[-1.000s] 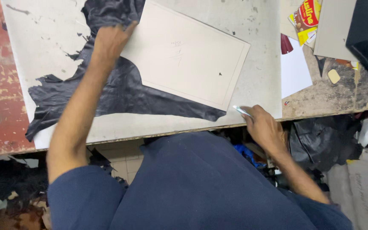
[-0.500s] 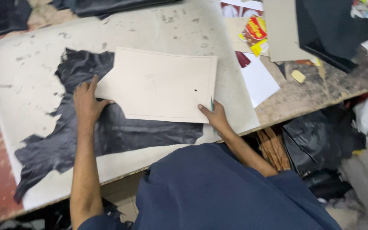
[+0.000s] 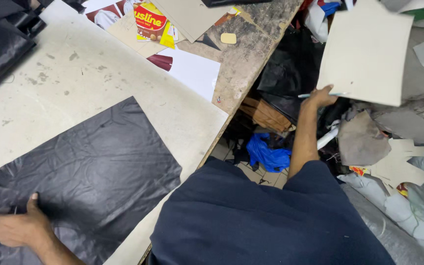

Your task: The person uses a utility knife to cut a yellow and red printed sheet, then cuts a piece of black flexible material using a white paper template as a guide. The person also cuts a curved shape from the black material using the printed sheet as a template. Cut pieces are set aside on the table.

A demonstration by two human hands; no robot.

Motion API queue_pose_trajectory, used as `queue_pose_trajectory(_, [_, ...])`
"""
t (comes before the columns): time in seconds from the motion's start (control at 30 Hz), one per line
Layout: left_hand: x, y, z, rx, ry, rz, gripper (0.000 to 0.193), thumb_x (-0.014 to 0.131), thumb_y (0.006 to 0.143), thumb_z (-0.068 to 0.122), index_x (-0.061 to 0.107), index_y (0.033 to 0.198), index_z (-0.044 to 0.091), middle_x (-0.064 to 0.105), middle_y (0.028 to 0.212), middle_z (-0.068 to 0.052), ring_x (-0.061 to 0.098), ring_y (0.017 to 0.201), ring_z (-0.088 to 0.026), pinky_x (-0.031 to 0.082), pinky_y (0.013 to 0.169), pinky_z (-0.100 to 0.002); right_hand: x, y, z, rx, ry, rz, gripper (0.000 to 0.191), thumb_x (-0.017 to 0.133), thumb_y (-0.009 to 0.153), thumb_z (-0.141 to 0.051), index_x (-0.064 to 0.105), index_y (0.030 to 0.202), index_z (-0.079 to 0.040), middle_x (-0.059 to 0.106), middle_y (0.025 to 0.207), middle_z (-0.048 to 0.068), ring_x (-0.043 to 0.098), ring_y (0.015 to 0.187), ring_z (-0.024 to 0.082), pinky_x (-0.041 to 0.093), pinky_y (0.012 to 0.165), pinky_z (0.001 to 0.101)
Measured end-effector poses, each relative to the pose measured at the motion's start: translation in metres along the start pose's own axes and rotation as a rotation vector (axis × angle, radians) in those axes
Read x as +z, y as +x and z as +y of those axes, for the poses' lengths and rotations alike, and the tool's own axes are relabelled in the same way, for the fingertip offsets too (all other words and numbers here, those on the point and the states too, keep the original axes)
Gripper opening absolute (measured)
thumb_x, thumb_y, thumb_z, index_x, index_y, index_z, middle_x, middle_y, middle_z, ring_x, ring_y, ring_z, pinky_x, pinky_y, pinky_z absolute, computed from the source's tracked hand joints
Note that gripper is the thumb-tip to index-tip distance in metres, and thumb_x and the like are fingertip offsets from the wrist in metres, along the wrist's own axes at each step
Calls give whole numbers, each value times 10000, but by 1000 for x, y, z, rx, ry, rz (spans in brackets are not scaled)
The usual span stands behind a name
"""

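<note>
Black leather sheet (image 3: pixel 89 172) lies flat and creased on the pale worktable (image 3: pixel 99 78), one corner pointing away.
Left hand (image 3: pixel 18 226) presses its near edge, fingers spread; right hand (image 3: pixel 321 95) grips a grey card template (image 3: pixel 364 51) and a pen (image 3: pixel 315 94) off the table's side.

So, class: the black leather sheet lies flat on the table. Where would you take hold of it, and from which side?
Probably the straight edge of the black leather sheet nearest the table front, coming from the person's side. It lies flat, so only an edge can be pinched. The left hand already presses its ragged near-left end; the right hand holds a grey card.
</note>
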State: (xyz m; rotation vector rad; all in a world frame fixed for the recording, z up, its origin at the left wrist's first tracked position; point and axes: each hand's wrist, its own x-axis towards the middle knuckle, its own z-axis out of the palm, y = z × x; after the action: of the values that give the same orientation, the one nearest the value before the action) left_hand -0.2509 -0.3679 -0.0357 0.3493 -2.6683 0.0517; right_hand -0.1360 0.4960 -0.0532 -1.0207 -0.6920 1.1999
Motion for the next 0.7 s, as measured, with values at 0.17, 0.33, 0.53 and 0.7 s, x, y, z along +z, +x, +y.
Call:
queue_pose_trajectory(0.17, [-9, 17, 22, -39, 90, -52, 867, 879, 757, 531, 522, 1202, -122, 526, 1297, -308, 489, 1218, -519, 487, 810, -631, -15, -13, 35, 464, -234, -285, 272, 594, 1039, -261, 523, 1112, -8, 650, 794, 118, 497, 479, 168, 356, 392, 271])
queue_pose_trajectory(0.33, [-16, 34, 25, -142, -3, -35, 575, 971, 686, 493, 732, 896, 14, 696, 1002, -237, 603, 999, -505, 488, 731, -602, -13, -65, 62, 746, -931, -674, 289, 579, 1069, -290, 558, 1175, -22, 711, 1005, 118, 568, 632, 180, 417, 521, 320])
queue_pose_trajectory(0.53, [-32, 24, 7, -239, -685, -256, 282, 872, 913, 191, 677, 1024, 20, 710, 933, -129, 664, 881, -276, 513, 796, -369, -6, -144, 60, -502, -633, -571, 263, 550, 1107, -119, 548, 1316, 41, 661, 1196, 209, 634, 997, 320, 508, 871, 448])
queue_pose_trajectory(0.7, [-41, 18, -11, -179, -1255, -307, 373, 689, 995, 33, 544, 1339, 27, 645, 1268, -59, 613, 1221, -109, 518, 958, -251, 12, -236, 15, -854, -765, -1317, 292, 624, 1076, -37, 614, 1367, -17, 668, 1312, 203, 668, 1175, 370, 539, 1001, 478])
